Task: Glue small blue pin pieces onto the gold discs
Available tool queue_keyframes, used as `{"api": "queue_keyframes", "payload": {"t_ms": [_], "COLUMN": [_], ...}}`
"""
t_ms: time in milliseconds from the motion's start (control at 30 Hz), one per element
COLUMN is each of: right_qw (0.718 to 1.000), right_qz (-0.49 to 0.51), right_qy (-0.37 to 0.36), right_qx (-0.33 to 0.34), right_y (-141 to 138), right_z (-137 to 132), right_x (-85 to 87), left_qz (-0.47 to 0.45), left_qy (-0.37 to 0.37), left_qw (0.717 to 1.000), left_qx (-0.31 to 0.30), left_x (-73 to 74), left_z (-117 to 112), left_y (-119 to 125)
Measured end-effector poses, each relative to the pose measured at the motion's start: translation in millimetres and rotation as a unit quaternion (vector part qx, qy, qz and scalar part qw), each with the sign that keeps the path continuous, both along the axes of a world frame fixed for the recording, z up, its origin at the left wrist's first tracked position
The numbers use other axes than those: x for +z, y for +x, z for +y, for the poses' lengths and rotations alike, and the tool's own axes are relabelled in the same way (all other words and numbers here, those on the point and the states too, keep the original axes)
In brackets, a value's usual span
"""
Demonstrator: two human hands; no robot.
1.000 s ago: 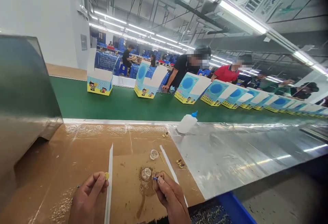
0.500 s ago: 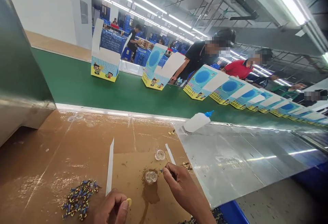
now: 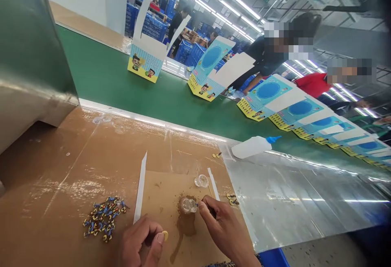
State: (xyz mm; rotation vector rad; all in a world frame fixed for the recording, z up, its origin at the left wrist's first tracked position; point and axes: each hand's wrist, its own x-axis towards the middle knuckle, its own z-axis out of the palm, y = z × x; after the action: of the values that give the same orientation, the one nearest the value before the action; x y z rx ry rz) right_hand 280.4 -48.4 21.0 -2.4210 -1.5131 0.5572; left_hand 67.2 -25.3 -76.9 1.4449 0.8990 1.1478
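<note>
Low in the view, my left hand (image 3: 142,240) pinches a small round yellow disc (image 3: 165,235) between thumb and fingers. My right hand (image 3: 226,226) is closed on a tiny dark-blue piece (image 3: 197,204), mostly hidden by the fingertips. That piece is at the right rim of a small clear plastic cup (image 3: 188,205), which stands on a wet brown stain on the cardboard. Just behind is another small clear round container (image 3: 201,181), with a thin stick (image 3: 210,189) beside it. Left of my left hand lies a heap of small blue, yellow and dark pieces (image 3: 105,218).
White strips (image 3: 140,189) flank the cardboard. Several yellow-and-dark pieces (image 3: 232,199) lie on the right. A white bottle with a blue nozzle (image 3: 252,147) lies by the green belt (image 3: 106,75), which carries open printed boxes (image 3: 145,61). Co-workers stand across the belt; a metal housing (image 3: 36,55) rises at left.
The camera view has turned, so the scene sits further right and the belt slopes more. My right hand has brought the blue piece closer to the cup. My left hand still pinches the yellow disc.
</note>
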Motion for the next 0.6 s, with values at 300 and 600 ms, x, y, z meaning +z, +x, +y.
{"api": "queue_keyframes", "payload": {"t_ms": [300, 600], "right_qw": [1.000, 0.999], "right_qz": [-0.020, -0.032], "right_qy": [-0.002, 0.015], "right_qx": [0.014, 0.024], "right_y": [0, 0], "right_z": [0, 2], "right_x": [-2.6, -0.4], "left_qz": [0.004, 0.021], "left_qy": [0.012, 0.009], "left_qw": [0.998, 0.997], "left_qx": [-0.056, -0.077], "left_x": [3.6, 10.7], "left_z": [3, 5], "left_y": [-8, -12]}}
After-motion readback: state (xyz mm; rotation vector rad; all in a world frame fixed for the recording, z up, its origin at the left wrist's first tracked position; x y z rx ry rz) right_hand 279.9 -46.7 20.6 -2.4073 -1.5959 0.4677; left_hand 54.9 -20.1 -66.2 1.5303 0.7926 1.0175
